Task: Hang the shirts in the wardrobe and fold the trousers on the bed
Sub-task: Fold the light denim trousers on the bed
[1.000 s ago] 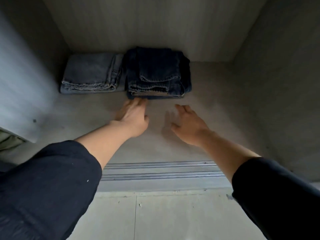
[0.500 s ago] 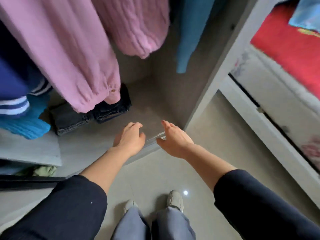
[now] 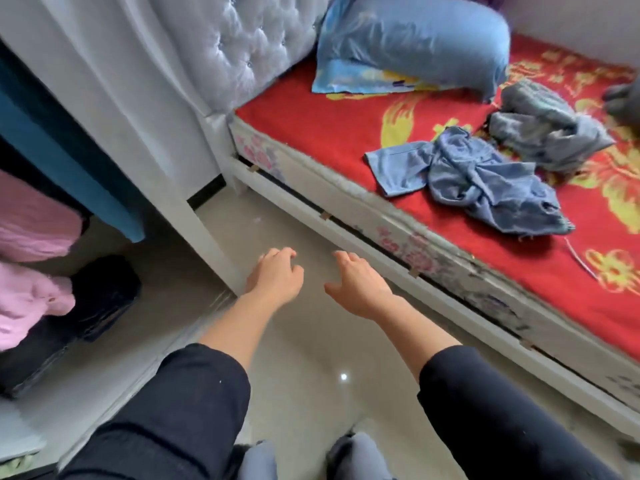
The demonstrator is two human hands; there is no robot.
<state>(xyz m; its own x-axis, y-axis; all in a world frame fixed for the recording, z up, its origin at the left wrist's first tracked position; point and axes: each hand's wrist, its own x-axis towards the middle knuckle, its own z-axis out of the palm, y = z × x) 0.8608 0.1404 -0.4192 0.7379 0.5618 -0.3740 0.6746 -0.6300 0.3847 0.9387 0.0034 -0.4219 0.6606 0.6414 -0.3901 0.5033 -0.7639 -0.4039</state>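
**Both hands empty, over the floor between wardrobe and bed**

On my feed both hands hung over the floor (image 3: pixel 298 393), holding nothing and touching nothing. The left hand (image 3: pixel 275 277) sat near the wardrobe (image 3: pixel 114 98) side panel, fingers loosely curled downward. The right hand (image 3: pixel 356 285) was beside it, nearer the bed (image 3: pixel 311 133), fingers relaxed and half open, thumb out to the side. There was a small gap between the two.

Clothes: a crumpled blue garment (image 3: pixel 485 188) lay on the bed near its front edge. A crumpled grey garment (image 3: pixel 543 133) lay just behind it; I couldn't tell whether they touched. I couldn't tell shirt from trousers on either. Both were well apart from the hands. A blue pillow (image 3: pixel 412 43) lay at the head end by the padded headboard (image 3: pixel 242 46).

In the wardrobe, pink garments (image 3: pixel 31 220) and a teal garment (image 3: pixel 52 150) hung. Dark folded trousers (image 3: pixel 100 296) lay on its floor below them.
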